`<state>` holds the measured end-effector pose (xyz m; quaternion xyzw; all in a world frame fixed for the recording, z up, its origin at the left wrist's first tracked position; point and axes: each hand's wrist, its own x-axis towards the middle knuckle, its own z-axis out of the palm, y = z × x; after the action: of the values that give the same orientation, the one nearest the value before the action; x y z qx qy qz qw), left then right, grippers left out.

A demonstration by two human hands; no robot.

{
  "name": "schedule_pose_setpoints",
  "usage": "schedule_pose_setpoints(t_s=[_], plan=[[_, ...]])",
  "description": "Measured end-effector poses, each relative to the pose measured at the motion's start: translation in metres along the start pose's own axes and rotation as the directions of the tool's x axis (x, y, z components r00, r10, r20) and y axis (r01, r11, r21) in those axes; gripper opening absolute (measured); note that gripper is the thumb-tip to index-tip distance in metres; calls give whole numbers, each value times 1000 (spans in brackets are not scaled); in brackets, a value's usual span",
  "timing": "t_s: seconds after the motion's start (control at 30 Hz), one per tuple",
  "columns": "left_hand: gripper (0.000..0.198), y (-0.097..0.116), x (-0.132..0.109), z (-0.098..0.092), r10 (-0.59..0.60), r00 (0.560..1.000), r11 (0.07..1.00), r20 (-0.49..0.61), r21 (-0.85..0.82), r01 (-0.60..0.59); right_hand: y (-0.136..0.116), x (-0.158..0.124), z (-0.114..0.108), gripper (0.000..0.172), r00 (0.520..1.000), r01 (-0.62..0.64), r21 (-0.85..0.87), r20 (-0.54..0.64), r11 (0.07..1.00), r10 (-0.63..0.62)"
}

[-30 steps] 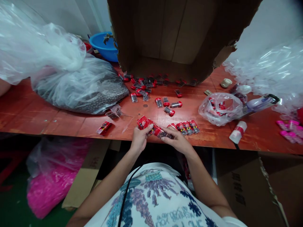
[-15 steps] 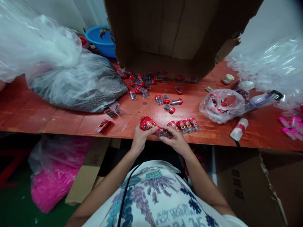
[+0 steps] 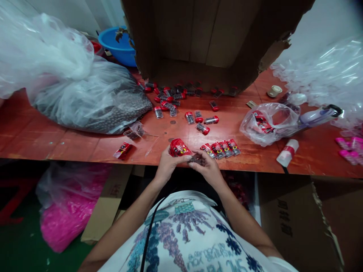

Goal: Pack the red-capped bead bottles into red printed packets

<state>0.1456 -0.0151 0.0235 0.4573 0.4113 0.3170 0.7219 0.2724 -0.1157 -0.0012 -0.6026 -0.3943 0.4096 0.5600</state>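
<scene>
At the front edge of the red-brown table (image 3: 56, 139), my left hand (image 3: 167, 166) pinches a red printed packet (image 3: 178, 147). My right hand (image 3: 208, 168) is closed on a small clear container of dark beads (image 3: 197, 159), which touches the packet's lower end. Just right of my hands a row of filled red packets (image 3: 222, 148) lies flat. One more red packet (image 3: 123, 150) lies alone to the left.
Several red-capped clear containers (image 3: 181, 105) lie scattered before an open cardboard box (image 3: 204, 41). A big clear bag of dark beads (image 3: 93, 102) fills the left, a small bag (image 3: 268, 122) and a white bottle (image 3: 286, 153) the right. Below the table: a pink bag (image 3: 65, 215) and cartons.
My hands have drawn closer together at the table edge. The red packet has turned more upright in my left hand, and the bead container has moved in against it.
</scene>
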Motion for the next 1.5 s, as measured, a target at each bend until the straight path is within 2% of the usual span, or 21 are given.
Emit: schedule_pose_setpoints(t_s=[0.13, 0.27, 0.33, 0.4, 0.47, 0.5, 0.67, 0.73, 0.8, 0.87, 0.97, 1.07, 1.23, 1.37, 1.5], plan=[[49, -2, 1, -2, -60, 995, 996, 79, -63, 65, 7, 2, 0, 51, 992, -127, 243, 26, 962, 125], [51, -4, -1, 0, -84, 990, 991, 115, -94, 95, 8, 1, -3, 50, 988, -154, 279, 36, 948, 150], [48, -7, -2, 1, -58, 993, 994, 100, -90, 67, 7, -2, -3, 47, 993, -109, 221, -15, 969, 115], [43, -11, -3, 2, -15, 998, 998, 56, -64, 18, 6, -5, -1, 43, 996, -40, 78, -81, 996, 46], [40, -13, -3, 3, 21, 1000, 999, 13, -34, -21, 4, -7, 0, 41, 994, 8, -54, -113, 998, -14], [41, -14, -3, 3, 26, 1000, 999, 2, -24, -26, 4, -7, 1, 41, 993, 14, -68, -114, 998, -22], [59, -11, -4, 3, -44, 994, 998, 103, -42, 48, 7, -2, 1, 46, 992, -104, 259, -48, 960, 120], [56, -9, -4, 4, -59, 989, 997, 137, -51, 66, 8, -1, 0, 45, 989, -121, 307, -38, 944, 140], [43, -8, -4, 5, -49, 992, 996, 119, -63, 57, 9, -2, -1, 43, 991, -101, 287, -57, 953, 122], [31, -8, -3, 6, -8, 999, 996, 52, -93, 12, 8, -4, -3, 41, 995, -70, 219, -57, 973, 84], [27, -8, -3, 7, 38, 999, 993, -28, -107, -41, 5, -7, -8, 48, 1000, 6, 48, -10, 999, -5], [31, -10, -5, 10, -1, 1000, 997, 17, -74, 3, 3, -7, -11, 54, 996, 89, -56, 12, 994, -89], [35, -17, -9, 13, -39, 997, 996, 60, -74, 43, 7, -3, -10, 44, 986, 168, -68, 20, 983, -167], [33, -18, -5, 12, -96, 991, 988, 89, -110, 105, 12, -2, -13, 36, 990, 123, -49, -58, 991, -126], [26, -16, 2, 9, -212, 975, 933, 72, -282, 224, 20, -2, -42, 36, 970, 76, -179, -215, 981, -115]])
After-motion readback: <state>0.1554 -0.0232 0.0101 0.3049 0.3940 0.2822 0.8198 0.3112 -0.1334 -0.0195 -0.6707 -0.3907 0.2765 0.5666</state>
